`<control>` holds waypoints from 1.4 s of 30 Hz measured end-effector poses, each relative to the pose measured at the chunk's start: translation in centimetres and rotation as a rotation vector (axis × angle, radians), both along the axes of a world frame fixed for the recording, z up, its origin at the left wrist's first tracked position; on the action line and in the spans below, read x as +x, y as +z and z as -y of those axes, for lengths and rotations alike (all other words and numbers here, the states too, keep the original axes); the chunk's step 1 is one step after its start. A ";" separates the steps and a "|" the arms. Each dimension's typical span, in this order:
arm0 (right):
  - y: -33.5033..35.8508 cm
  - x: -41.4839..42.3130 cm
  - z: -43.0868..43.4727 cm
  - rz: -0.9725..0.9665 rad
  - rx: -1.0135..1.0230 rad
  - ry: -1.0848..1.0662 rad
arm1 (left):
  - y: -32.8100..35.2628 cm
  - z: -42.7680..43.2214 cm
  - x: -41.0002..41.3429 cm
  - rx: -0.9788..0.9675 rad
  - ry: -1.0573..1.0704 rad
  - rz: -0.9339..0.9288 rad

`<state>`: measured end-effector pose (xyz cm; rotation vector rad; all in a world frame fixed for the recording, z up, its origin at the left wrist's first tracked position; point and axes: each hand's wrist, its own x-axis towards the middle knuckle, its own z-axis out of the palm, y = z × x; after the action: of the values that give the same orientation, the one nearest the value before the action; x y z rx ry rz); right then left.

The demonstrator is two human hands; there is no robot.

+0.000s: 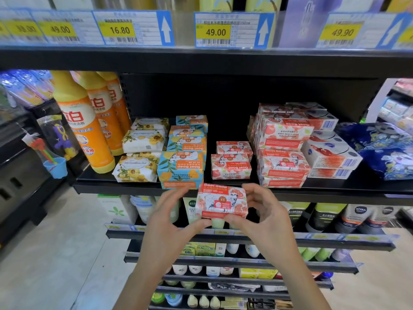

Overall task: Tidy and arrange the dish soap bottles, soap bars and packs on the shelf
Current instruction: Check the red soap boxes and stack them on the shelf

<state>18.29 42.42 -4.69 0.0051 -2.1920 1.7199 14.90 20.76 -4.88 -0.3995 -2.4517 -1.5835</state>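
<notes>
Looking over the shelf (125, 189), I count the orange dish soap bottles (89, 130) upright at its left end, a tall red stack (282, 153) of wrapped soap towards the right, blue bars (181, 168) left of centre, and two red bars (231, 165) lying low between those. The piece in play is a red goat soap bar (222, 203), held in the air just in front of the shelf's front edge, below the two red bars and resting on nothing. I judge it light and stiff, a solid block in a paper wrapper. It should not flex, though the paper may be a little slick and its corners could crush under a hard pinch, so the long top and bottom edges look like the sensible hold. That is roughly how I have it. The left hand (169, 222) is half closed on the bar's left end, its fingers blurred. The right hand (268, 220) grips the right end with fingers over the top edge, and each thumb (199, 223) is tucked beneath.
</notes>
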 end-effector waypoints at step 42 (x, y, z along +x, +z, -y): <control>-0.6 -5.8 0.2 -0.176 0.542 -0.624 | -5.2 3.0 -6.2 -0.360 0.513 -0.416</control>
<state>12.47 42.22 -5.28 -0.3388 -2.1437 0.7469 8.73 17.75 -10.08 -0.1132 -2.2543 -0.7698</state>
